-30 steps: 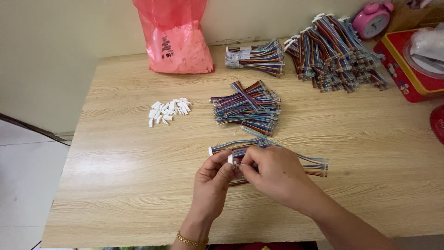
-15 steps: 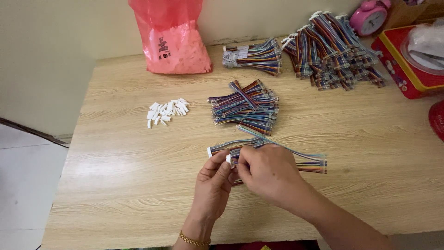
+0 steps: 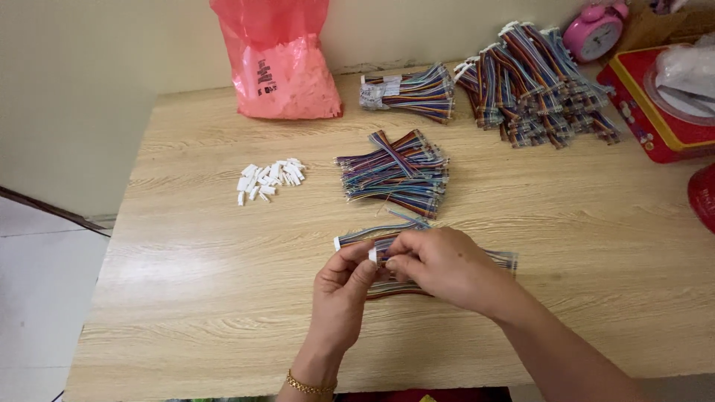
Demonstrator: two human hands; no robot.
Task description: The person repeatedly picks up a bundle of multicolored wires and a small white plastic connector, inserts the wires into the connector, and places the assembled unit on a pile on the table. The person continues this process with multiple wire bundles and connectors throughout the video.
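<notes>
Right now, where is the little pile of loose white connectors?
In the head view, the white connectors lie on the wooden table, left of the middle wire bundle and below the pink plastic bag, clear of both hands.

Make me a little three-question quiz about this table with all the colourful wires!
1. True or false: both hands meet at one white-tipped wire strip.
2. What lies left of the loose middle wire pile? A) pink alarm clock B) small white connectors C) red tin
3. Fill in: the plastic bag at the table's back edge is ____ in colour.

Key: 1 true; 2 B; 3 pink.
</notes>
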